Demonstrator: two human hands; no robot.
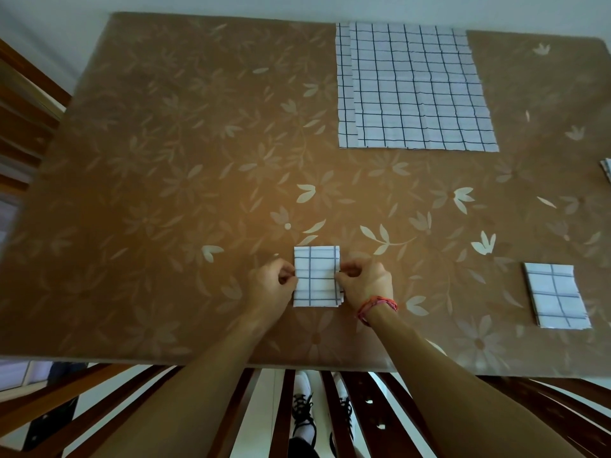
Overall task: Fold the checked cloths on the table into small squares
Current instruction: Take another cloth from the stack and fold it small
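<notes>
The small folded cloth lies on the counter near the middle of its near edge, between both hands. The left hand pinches its left edge with curled fingers, and the right hand pinches its right edge. A finished square lies toward the near right corner. Flat cloths are stacked at the far edge.

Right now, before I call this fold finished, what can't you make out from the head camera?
Head view, pile of flat cloths: the top cloth covers the rest, so the count is hidden.
Head view, cloth at the right edge: cut off by the frame; its fold is unknown.
Head view, left hand and right hand: curled fingers hide which layers of the folded cloth they pinch.
</notes>
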